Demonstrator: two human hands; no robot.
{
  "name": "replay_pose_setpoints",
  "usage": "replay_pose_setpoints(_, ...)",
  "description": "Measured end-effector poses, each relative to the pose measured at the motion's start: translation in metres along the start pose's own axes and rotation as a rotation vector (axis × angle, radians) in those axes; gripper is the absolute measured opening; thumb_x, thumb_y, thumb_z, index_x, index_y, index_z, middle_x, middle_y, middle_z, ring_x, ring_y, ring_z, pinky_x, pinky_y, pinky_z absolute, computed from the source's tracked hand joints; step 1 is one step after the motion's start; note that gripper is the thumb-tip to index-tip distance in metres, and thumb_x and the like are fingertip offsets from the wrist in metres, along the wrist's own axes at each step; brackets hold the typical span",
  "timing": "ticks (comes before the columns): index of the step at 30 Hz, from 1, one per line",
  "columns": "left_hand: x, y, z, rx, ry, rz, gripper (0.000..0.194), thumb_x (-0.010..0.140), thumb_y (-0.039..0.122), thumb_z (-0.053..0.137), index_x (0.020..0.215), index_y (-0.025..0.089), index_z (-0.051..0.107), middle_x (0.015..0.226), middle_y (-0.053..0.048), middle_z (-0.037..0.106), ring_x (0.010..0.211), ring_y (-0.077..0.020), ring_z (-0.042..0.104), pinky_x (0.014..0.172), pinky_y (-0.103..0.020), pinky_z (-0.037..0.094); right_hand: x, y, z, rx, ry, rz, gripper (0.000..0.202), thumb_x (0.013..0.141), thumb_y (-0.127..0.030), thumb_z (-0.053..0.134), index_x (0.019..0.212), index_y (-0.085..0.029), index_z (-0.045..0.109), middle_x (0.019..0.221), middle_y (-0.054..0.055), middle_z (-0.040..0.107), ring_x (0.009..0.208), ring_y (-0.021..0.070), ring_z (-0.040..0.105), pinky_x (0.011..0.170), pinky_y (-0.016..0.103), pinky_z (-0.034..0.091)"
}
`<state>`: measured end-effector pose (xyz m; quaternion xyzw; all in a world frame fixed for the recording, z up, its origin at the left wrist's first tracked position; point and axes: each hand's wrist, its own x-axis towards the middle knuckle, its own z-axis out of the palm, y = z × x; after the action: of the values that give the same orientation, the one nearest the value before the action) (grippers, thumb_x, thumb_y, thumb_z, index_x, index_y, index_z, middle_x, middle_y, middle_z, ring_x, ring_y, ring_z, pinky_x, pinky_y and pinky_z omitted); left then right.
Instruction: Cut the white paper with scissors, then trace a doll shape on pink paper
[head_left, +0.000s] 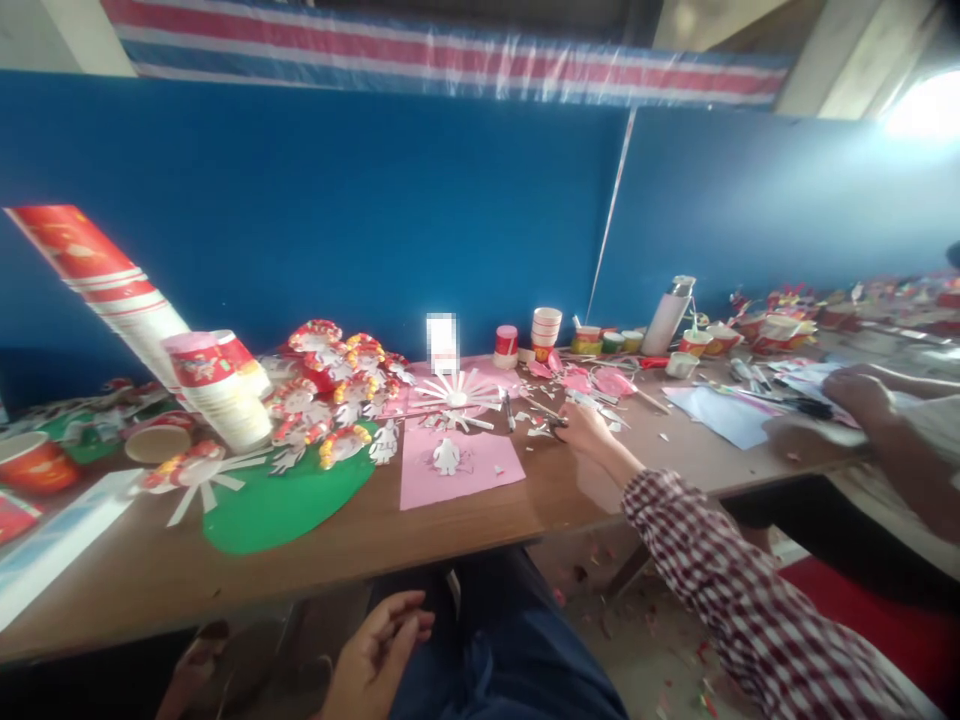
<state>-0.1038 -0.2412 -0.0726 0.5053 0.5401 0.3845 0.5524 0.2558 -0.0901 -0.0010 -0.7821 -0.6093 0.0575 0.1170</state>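
Note:
My right hand (583, 422) reaches over the table, its fingers on dark-handled scissors (556, 424) among white and pink scraps. Below the table's front edge, my left hand (384, 650) is above my lap, fingers loosely curled and apart, holding nothing. On the table lies a pink sheet (480, 490) with a small white paper figure (447, 457) on it. Behind that sheet is a white cup cut into spread strips (456, 398). A pile of decorated paper pieces (345, 360) rests to the left, partly over a green sheet (292, 510).
Tall stacked paper cups (150, 320) lean at the left. Along the back stand more cups (546, 327) and a white bottle (667, 317). At the right, another person's hands (862, 390) are over papers. A blue partition (360, 200) rises behind.

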Motion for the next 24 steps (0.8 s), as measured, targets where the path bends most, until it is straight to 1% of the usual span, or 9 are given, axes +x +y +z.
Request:
replay_pose_setpoints(3,0.001,-0.001,0.005,-0.024,0.008,0.0,0.047,0.065,0.056,0.065,0.094,0.019,0.064,0.085,-0.009,0.072,0.082,-0.0246,0.067,0.079,-0.035,0.054,0.011,-0.015,0.001,-0.132,-0.088,0.027,0.026,0.082,-0.026,0.06,0.104,-0.01,0.061,0.103,0.014,0.063,0.094,0.0253,0.06,0.078,0.036,0.048)
replay_pose_setpoints(5,0.0,-0.004,0.009,-0.035,0.023,0.005,0.047,0.065,0.057,0.064,0.094,0.019,0.064,0.083,-0.009,0.072,0.08,-0.024,0.068,0.078,-0.034,0.054,0.017,-0.025,0.002,-0.217,-0.145,0.043,0.031,0.089,-0.03,0.054,0.115,-0.013,0.054,0.114,0.009,0.057,0.096,0.0199,0.058,0.081,0.039,0.05)
replay_pose_setpoints(7,-0.001,-0.006,0.01,-0.033,0.002,-0.003,0.047,0.064,0.057,0.065,0.092,0.019,0.065,0.082,-0.009,0.072,0.079,-0.0239,0.068,0.076,-0.035,0.054,0.021,-0.032,0.002,-0.283,-0.183,0.038,0.033,0.089,-0.03,0.054,0.116,-0.012,0.053,0.115,0.01,0.056,0.097,0.0203,0.058,0.082,0.04,0.05)
replay_pose_setpoints(10,-0.001,-0.008,0.008,-0.018,-0.037,-0.023,0.049,0.064,0.058,0.064,0.092,0.018,0.065,0.084,-0.01,0.072,0.081,-0.0235,0.067,0.078,-0.034,0.054,0.027,-0.034,-0.002,-0.345,-0.243,-0.012,0.033,0.089,-0.03,0.054,0.116,-0.013,0.053,0.115,0.01,0.056,0.097,0.0204,0.058,0.082,0.04,0.05)
replay_pose_setpoints(14,0.001,-0.011,0.004,0.0,-0.051,-0.025,0.049,0.067,0.058,0.062,0.094,0.017,0.064,0.086,-0.011,0.071,0.083,-0.0221,0.067,0.08,-0.032,0.053,0.027,-0.029,-0.008,-0.377,-0.305,-0.088,0.032,0.089,-0.03,0.054,0.116,-0.014,0.053,0.115,0.01,0.056,0.098,0.0203,0.058,0.082,0.039,0.05)
replay_pose_setpoints(17,0.002,-0.017,0.003,-0.009,-0.069,-0.01,0.047,0.069,0.056,0.062,0.095,0.016,0.064,0.087,-0.011,0.071,0.083,-0.0214,0.066,0.08,-0.032,0.052,0.024,-0.027,-0.01,-0.392,-0.309,-0.107,0.032,0.089,-0.03,0.054,0.116,-0.014,0.053,0.115,0.009,0.056,0.098,0.0202,0.058,0.081,0.039,0.05)
replay_pose_setpoints(20,0.003,-0.024,0.001,-0.028,-0.095,0.017,0.044,0.072,0.054,0.06,0.096,0.017,0.062,0.088,-0.01,0.071,0.083,-0.0205,0.066,0.08,-0.031,0.052,0.022,-0.029,-0.011,-0.403,-0.287,-0.094,0.031,0.089,-0.03,0.053,0.116,-0.014,0.053,0.116,0.009,0.056,0.097,0.0201,0.058,0.081,0.039,0.05)
replay_pose_setpoints(24,0.006,-0.027,-0.001,-0.016,-0.085,0.017,0.043,0.074,0.053,0.059,0.096,0.016,0.062,0.088,-0.01,0.07,0.082,-0.0197,0.066,0.079,-0.031,0.051,0.017,-0.045,-0.01,-0.376,-0.205,-0.105,0.031,0.089,-0.031,0.053,0.115,-0.014,0.054,0.114,0.01,0.057,0.097,0.0204,0.058,0.082,0.04,0.05)
